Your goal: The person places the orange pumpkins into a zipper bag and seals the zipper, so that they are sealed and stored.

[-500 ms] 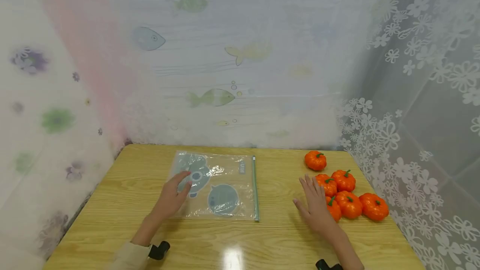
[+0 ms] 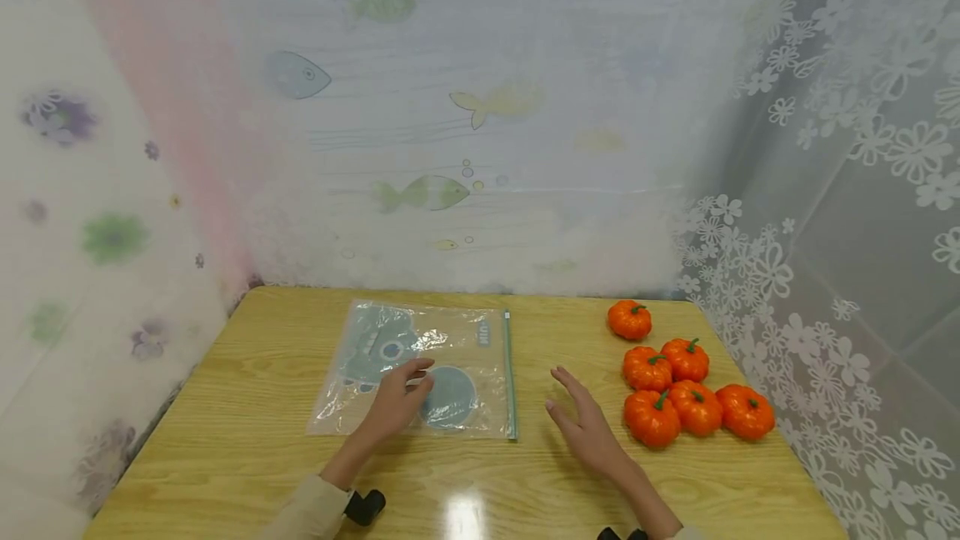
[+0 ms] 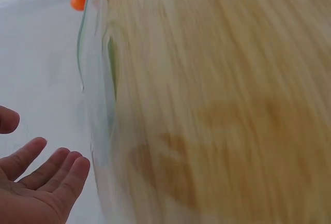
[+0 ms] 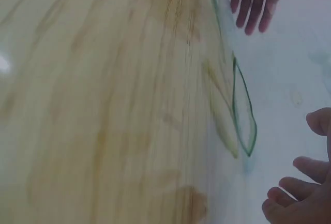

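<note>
A clear plastic zip bag with blue animal prints lies flat on the wooden table. Its green zip edge is on the right, and in the right wrist view the green-edged mouth stands parted. Over the lower middle of the bag hovers my left hand, fingers relaxed and thumb apart, holding nothing. My right hand is over the table between the bag and the orange toy pumpkins, with nothing in it. Closest to it is a pumpkin in the front of the group.
Several other orange pumpkins cluster on the table's right side, one pumpkin apart at the back. Pale patterned curtains enclose the back and both sides of the table.
My left hand has moved right across the bag, from its left part to the lower middle. The right hand has moved left, away from the pumpkins.
</note>
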A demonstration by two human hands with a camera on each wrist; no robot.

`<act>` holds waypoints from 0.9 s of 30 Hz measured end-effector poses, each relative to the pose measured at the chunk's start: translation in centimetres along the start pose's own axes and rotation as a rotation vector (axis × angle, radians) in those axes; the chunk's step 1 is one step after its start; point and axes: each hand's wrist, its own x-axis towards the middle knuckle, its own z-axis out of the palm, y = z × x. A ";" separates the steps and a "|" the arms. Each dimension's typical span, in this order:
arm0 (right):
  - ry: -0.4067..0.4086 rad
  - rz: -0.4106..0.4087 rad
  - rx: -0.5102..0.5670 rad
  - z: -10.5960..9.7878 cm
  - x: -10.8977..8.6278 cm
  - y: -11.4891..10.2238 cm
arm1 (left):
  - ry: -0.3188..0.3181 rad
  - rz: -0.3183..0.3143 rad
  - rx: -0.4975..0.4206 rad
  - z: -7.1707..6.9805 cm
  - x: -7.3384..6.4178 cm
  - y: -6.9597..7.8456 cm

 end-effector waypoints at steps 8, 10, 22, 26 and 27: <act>0.009 0.152 0.249 1.9 2.1 -0.2 | -0.019 0.000 -0.017 3.0 1.1 0.2; 0.014 0.158 0.267 2.2 3.0 -0.1 | -0.031 0.005 -0.024 3.7 1.4 0.3; 0.024 0.133 0.293 3.8 7.7 0.2 | -0.023 -0.049 -0.092 7.5 4.2 1.9; 0.042 0.181 0.315 4.4 8.9 0.5 | -0.014 -0.055 -0.114 8.5 5.0 1.8; 0.046 0.198 0.322 4.5 9.3 0.5 | -0.007 -0.056 -0.111 8.7 5.1 1.6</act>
